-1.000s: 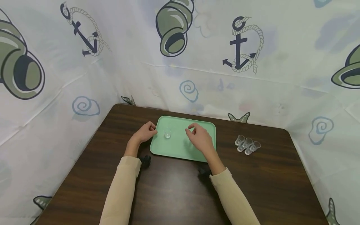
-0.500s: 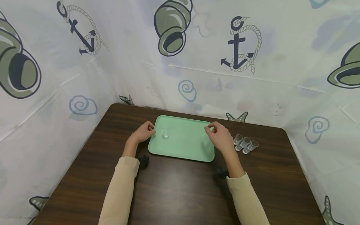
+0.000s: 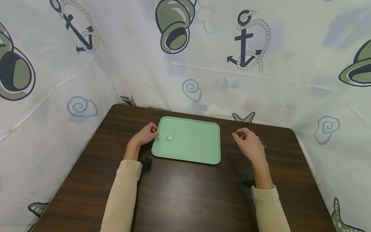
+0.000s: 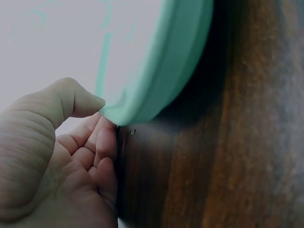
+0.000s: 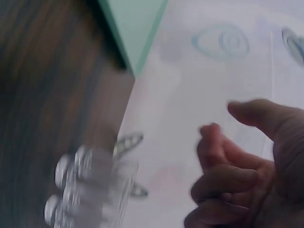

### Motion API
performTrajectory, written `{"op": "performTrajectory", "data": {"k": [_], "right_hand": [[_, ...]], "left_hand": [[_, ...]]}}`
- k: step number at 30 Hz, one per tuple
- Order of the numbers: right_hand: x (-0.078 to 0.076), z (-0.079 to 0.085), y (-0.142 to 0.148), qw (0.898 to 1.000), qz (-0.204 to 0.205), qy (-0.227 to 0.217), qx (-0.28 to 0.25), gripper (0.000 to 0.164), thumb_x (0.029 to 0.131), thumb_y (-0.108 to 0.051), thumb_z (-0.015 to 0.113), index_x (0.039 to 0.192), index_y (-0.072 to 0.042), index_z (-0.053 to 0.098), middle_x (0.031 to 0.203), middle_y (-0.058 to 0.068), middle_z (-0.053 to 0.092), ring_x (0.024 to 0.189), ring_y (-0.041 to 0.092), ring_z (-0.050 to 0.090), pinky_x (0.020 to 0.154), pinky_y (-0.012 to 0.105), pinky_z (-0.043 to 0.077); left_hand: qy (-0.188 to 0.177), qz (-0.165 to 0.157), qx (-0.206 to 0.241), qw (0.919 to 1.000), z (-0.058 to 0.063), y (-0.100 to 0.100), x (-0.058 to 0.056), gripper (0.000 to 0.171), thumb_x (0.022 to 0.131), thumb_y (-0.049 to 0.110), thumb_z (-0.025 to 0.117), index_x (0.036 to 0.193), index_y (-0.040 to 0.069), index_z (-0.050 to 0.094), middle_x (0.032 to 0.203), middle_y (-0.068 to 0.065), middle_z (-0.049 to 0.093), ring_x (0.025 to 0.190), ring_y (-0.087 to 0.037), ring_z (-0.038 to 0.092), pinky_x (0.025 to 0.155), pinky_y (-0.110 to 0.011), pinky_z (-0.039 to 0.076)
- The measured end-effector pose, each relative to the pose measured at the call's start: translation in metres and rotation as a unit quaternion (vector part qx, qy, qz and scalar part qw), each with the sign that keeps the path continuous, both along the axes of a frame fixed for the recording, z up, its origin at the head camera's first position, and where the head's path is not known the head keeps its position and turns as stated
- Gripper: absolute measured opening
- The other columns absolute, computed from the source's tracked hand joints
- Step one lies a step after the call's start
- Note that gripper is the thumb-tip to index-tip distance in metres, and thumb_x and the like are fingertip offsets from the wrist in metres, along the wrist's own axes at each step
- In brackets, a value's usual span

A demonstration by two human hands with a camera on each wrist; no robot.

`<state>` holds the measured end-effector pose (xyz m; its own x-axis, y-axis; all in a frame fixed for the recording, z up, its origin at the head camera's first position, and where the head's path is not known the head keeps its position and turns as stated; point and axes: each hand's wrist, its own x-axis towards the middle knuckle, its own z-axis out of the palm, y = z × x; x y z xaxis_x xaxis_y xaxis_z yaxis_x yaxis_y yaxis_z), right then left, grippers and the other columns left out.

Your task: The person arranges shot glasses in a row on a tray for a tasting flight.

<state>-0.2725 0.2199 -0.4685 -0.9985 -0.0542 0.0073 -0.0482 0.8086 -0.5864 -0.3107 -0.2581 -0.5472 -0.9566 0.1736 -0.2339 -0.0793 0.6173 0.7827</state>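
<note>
A light green tray (image 3: 189,141) lies on the table, with one small clear plastic cup (image 3: 169,135) standing near its left end. My left hand (image 3: 146,133) pinches the tray's left rim; in the left wrist view the thumb (image 4: 78,99) lies over the edge and the fingers are curled below. Right of the tray, my right hand (image 3: 248,143) hovers above the table, fingers loosely bent, thumb and index apart, holding nothing. Several clear cups (image 5: 88,190) stand close together beside it in the right wrist view. In the head view that hand hides nearly all of them.
The dark wood table (image 3: 182,193) meets a white curtain (image 3: 139,74) with sea prints at its back and sides. A black wrist camera (image 3: 147,164) sits under the left wrist, another black device (image 3: 247,181) under the right.
My right hand has moved right, from over the tray to beside it, and now covers the group of cups. The left hand stays on the tray's rim; the view has shifted slightly.
</note>
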Motion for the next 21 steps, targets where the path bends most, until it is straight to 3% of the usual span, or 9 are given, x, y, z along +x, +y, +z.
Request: {"op": "performTrajectory", "data": {"k": [7,14,21], "right_hand": [[0.005,0.006,0.039,0.997,-0.015,-0.072,0.029,0.063,0.107,-0.059,0.056,0.145,-0.009,0.062,0.125,0.020,0.069,0.084,0.027,0.066,0.063,0.037,0.047],[0.010,0.002,0.055,0.993,-0.044,-0.088,0.065,0.063,0.105,-0.053,0.059,0.149,-0.007,0.057,0.128,0.021,0.070,0.085,0.029,0.068,0.065,0.041,0.046],[0.012,-0.010,0.056,0.991,-0.049,-0.094,0.079,0.059,0.105,-0.047,0.061,0.150,-0.009,0.055,0.125,0.021,0.072,0.084,0.030,0.068,0.064,0.041,0.046]], "left_hand": [[-0.004,-0.004,-0.003,1.0000,0.005,-0.004,-0.003,0.035,0.111,0.021,0.051,0.136,-0.003,0.047,0.116,-0.016,0.049,0.103,-0.029,0.049,0.088,-0.041,0.041],[-0.013,-0.001,-0.002,0.9999,0.008,-0.001,-0.004,0.035,0.111,0.023,0.051,0.135,-0.003,0.046,0.115,-0.015,0.048,0.101,-0.028,0.047,0.087,-0.042,0.041],[-0.017,0.006,-0.004,0.9998,0.003,0.001,-0.003,0.035,0.111,0.022,0.052,0.136,-0.003,0.046,0.116,-0.016,0.049,0.102,-0.028,0.048,0.087,-0.041,0.041]]}}
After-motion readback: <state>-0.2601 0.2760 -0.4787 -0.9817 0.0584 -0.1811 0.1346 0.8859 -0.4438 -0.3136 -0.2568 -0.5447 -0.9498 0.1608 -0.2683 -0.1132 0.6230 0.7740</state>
